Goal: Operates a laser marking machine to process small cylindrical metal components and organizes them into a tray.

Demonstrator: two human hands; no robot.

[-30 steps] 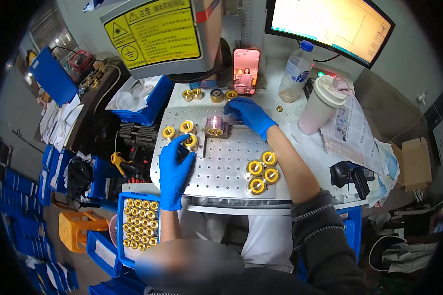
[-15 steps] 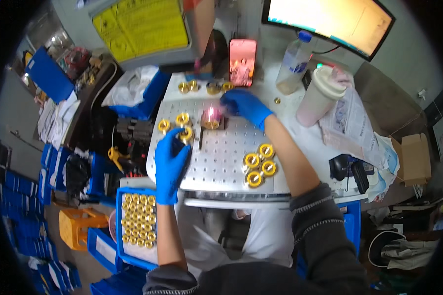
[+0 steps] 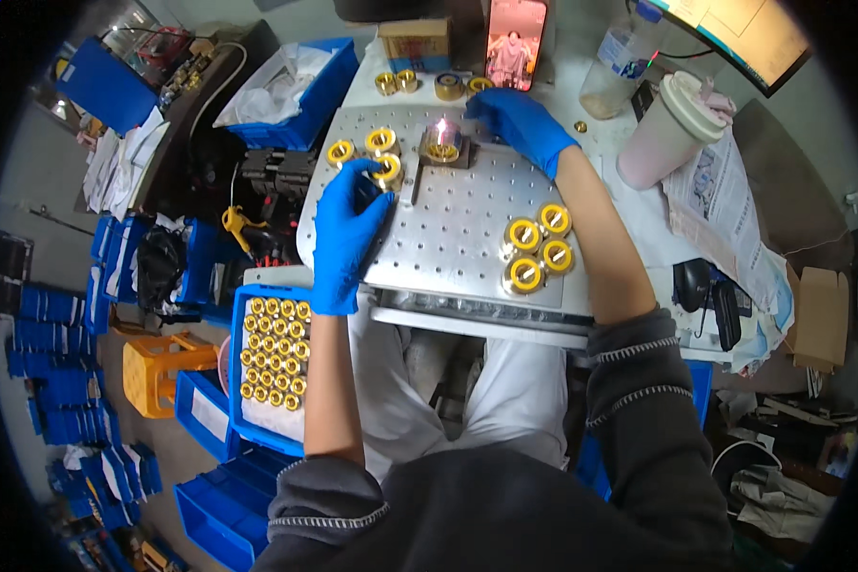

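Observation:
Both my hands wear blue gloves over a perforated metal plate (image 3: 448,234). My left hand (image 3: 346,234) curls its thumb and forefinger around a gold-coloured ring fitting (image 3: 385,170) at the plate's left, in a small group with two more. A similar round metal piece (image 3: 442,145) sits in a small block fixture, with a bright pinkish light on its top. Just right of that piece, my right hand (image 3: 524,126) hovers with fingers stretched leftward and nothing visible in them. Several fittings (image 3: 524,234) with yellow inner rings stand together at the plate's right.
A blue tray (image 3: 241,377) of gold fittings is at lower left. Behind the plate stand more fittings (image 3: 396,82), a small box (image 3: 415,43) and a phone (image 3: 516,46). To the right are a plastic bottle (image 3: 620,67), a lidded cup (image 3: 667,133) and newspaper (image 3: 710,210).
My head view has shifted, so the bench sits higher in the picture. My right hand, blurred before, now shows more clearly beside the lit piece. My left hand stays at its fitting.

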